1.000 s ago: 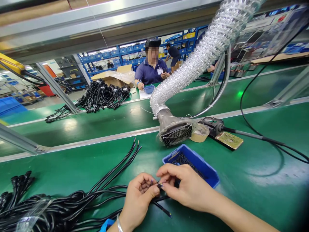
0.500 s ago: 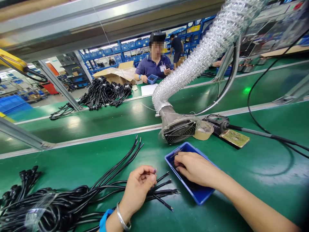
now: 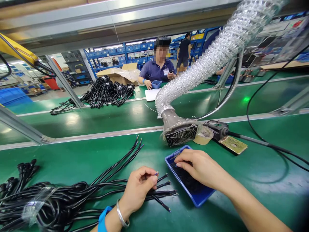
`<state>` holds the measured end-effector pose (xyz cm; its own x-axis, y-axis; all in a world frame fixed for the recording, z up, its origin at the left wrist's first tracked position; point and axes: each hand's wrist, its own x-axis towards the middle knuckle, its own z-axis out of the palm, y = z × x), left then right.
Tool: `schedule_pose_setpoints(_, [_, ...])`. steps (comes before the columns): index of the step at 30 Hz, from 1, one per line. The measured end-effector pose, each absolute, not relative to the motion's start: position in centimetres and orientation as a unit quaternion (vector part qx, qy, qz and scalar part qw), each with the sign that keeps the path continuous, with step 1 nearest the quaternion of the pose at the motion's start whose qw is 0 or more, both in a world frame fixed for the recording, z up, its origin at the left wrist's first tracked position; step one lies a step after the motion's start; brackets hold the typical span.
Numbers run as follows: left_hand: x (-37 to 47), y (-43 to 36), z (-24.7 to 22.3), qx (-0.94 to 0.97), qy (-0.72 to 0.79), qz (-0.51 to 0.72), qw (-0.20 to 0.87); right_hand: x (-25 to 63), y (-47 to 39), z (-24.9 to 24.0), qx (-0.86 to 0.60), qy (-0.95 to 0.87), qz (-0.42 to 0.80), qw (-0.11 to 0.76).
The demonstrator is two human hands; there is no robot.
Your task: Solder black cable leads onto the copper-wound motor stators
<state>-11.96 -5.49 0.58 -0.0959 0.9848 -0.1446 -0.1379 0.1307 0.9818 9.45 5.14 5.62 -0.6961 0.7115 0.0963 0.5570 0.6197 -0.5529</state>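
Between the thumb and fingers of my left hand (image 3: 138, 187) is the stripped end of a black cable, its thin coloured wires (image 3: 156, 173) sticking out. Other black cables (image 3: 108, 186) run beneath that hand, several of their cut ends (image 3: 166, 193) lying just right of it. My right hand (image 3: 200, 166) reaches into a blue bin (image 3: 201, 200), thumb and fingertips pinched together over small black pieces (image 3: 184, 177) heaped inside. Whatever those fingertips hold is too small or hidden to name.
A fan-fronted extraction hood (image 3: 181, 135) on a silver flexible duct (image 3: 193, 67) stands behind the bin. Beside it are a tape roll (image 3: 204, 135) and a soldering iron stand (image 3: 217, 129) with a yellow sponge (image 3: 233, 145). Across the bench sits a co-worker (image 3: 158, 71) near bundled black cables (image 3: 107, 91).
My right hand has lifted slightly and drawn back within the bin, so more black pieces show. The left hand keeps its pinch on the cable. The head view has shifted a little.
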Motion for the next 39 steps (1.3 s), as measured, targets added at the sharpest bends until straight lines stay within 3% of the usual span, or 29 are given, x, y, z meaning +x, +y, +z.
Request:
schedule_pose_setpoints(5, [-11.6,-5.7,1.3,0.408,0.526,0.524,0.531,7.0,2.2,5.8,-0.280,-0.854,0.350,0.266])
schedule_pose_setpoints(11, [-11.6,-5.8,1.4,0.414,0.523,0.532,0.522,6.3,1.5,5.3,-0.266,-0.843,0.359,0.299])
schedule_pose_setpoints(24, [-11.1,-6.3,0.5,0.395,0.483,0.551,0.554,5.8,1.2,4.9,-0.313,-0.854,0.378,0.172])
schedule_pose_setpoints(32, [-11.1,-5.6,-0.1,0.384,0.532,0.546,0.521,10.3,3.9,6.9,-0.345,-0.905,0.224,0.108])
schedule_pose_setpoints(36, [-10.8,-5.4,-0.7,0.354,0.529,0.558,0.532,5.4,4.7,10.4,-0.344,-0.912,0.162,0.154])
schedule_pose_setpoints(39, [-10.9,-5.3,-0.7,0.329,0.529,0.571,0.535,-3.3,7.4,12.7,-0.361,-0.909,0.165,0.128])
